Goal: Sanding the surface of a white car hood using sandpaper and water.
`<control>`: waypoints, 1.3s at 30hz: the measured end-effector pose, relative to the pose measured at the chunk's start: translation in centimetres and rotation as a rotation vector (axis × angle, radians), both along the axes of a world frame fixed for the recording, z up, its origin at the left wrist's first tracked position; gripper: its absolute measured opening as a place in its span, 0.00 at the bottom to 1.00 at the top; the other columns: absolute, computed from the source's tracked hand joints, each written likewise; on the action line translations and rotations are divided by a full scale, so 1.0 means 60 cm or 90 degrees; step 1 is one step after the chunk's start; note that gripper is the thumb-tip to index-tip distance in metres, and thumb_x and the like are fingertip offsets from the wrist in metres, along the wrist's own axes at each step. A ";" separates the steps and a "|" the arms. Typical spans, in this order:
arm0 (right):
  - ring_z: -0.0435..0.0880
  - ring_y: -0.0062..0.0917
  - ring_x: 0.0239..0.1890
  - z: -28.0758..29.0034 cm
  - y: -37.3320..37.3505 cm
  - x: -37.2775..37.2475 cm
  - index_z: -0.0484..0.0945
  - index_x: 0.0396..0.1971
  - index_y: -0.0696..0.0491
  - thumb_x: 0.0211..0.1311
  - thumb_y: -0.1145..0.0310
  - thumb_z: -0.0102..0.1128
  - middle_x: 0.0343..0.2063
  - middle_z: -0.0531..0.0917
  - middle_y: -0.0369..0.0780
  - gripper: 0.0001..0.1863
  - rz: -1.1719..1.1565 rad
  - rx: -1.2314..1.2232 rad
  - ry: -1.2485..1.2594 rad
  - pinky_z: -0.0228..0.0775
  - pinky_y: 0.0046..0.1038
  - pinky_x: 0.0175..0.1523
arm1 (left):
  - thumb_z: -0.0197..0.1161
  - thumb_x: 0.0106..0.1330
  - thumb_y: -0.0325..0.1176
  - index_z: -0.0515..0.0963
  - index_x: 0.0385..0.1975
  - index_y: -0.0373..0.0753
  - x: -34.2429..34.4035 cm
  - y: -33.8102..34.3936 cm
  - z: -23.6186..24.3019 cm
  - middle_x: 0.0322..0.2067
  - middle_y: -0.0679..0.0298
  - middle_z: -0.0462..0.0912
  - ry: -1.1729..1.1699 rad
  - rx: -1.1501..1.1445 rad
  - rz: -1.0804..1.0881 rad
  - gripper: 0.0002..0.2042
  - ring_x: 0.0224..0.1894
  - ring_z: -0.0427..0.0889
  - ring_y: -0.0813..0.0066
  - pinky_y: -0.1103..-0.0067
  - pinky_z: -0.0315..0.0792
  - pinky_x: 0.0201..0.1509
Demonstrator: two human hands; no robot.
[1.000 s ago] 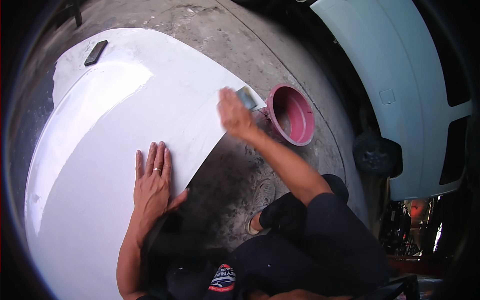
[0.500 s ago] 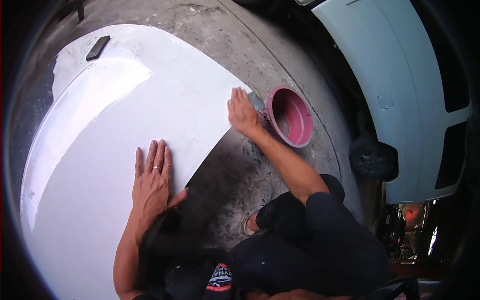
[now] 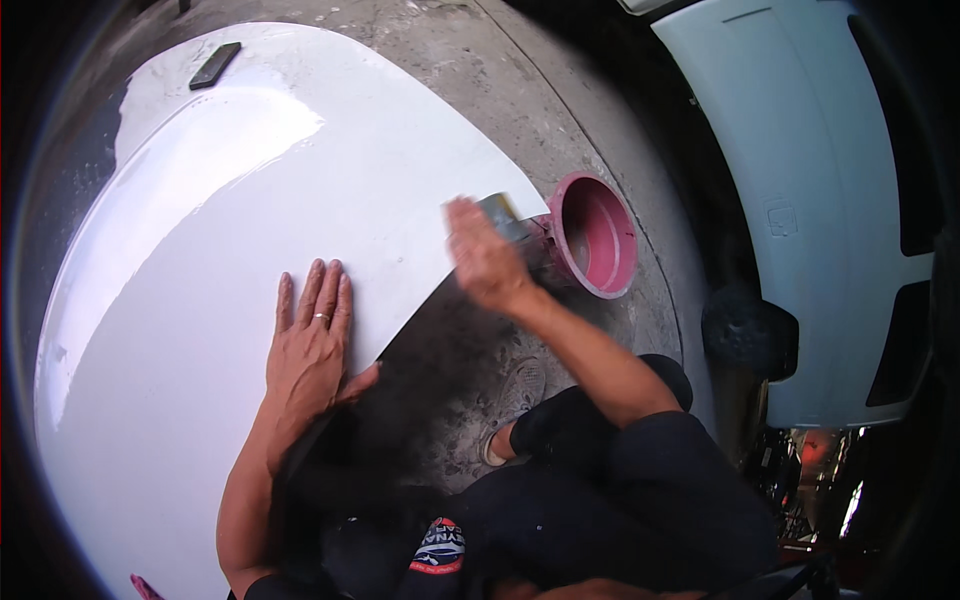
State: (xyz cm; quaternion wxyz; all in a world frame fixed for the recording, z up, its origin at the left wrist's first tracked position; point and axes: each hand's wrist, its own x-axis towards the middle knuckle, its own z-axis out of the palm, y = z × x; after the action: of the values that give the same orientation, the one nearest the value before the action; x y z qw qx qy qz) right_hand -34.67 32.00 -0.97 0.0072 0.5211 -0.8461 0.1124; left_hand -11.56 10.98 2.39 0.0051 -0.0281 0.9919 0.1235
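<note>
A large white car body panel (image 3: pixel 220 340), wet and shiny along its left part, spreads out before me. My left hand (image 3: pixel 312 325) lies flat on it, fingers stretched out and a ring on one, with the thumb over the near edge. Close to the panel's right corner, my right hand (image 3: pixel 485 255) presses on a grey piece of sandpaper (image 3: pixel 500 212). The sheet sticks out past the right side of the hand, showing a yellowish patch. Motion blurs those fingers, and part of the sheet is hidden beneath them.
A pink basin (image 3: pixel 612 240) stands just beyond the panel's right corner. A dark sanding block (image 3: pixel 215 65) rests at the far left of the panel. Something pink (image 3: pixel 143 588) shows at the lower left. A pale blue vehicle (image 3: pixel 810 180) is parked at the right.
My right hand has drawn back from the corner with the sandpaper, toward the panel's near edge. The left hand stays flat in place. The view has shifted slightly, and the pink thing has appeared.
</note>
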 end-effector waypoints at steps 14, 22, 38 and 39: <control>0.58 0.45 0.73 0.004 -0.012 -0.041 0.60 0.66 0.68 0.74 0.63 0.37 0.68 0.63 0.57 0.29 -0.217 -0.025 0.013 0.45 0.36 0.77 | 0.52 0.55 0.77 0.57 0.70 0.31 0.003 -0.051 0.003 0.72 0.49 0.55 -0.040 0.079 -0.025 0.56 0.77 0.49 0.57 0.60 0.35 0.79; 0.67 0.46 0.68 0.031 -0.025 0.181 0.68 0.60 0.72 0.67 0.68 0.46 0.61 0.72 0.59 0.27 0.173 -0.063 -0.019 0.54 0.41 0.75 | 0.42 0.64 0.72 0.56 0.74 0.53 0.012 -0.216 -0.059 0.74 0.61 0.52 -0.076 -0.210 0.456 0.41 0.78 0.45 0.65 0.57 0.34 0.79; 0.62 0.50 0.70 0.027 0.053 0.007 0.64 0.63 0.70 0.73 0.66 0.37 0.64 0.68 0.59 0.27 -0.173 0.112 0.117 0.52 0.38 0.75 | 0.42 0.64 0.72 0.57 0.73 0.55 0.016 -0.216 -0.073 0.74 0.63 0.54 -0.028 -0.231 0.451 0.41 0.77 0.47 0.66 0.58 0.35 0.79; 0.64 0.49 0.70 0.030 0.053 0.033 0.65 0.62 0.70 0.73 0.66 0.39 0.63 0.68 0.59 0.26 -0.058 0.144 0.149 0.53 0.38 0.75 | 0.42 0.64 0.72 0.57 0.73 0.55 0.016 -0.217 -0.075 0.74 0.63 0.54 -0.037 -0.229 0.454 0.41 0.77 0.47 0.66 0.58 0.35 0.79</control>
State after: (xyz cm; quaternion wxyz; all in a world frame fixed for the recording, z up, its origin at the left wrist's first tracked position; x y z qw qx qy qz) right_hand -32.67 35.17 0.84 0.0522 0.4892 -0.8694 -0.0453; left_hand -10.59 -2.05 -2.11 -0.0151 -0.3745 0.9252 -0.0590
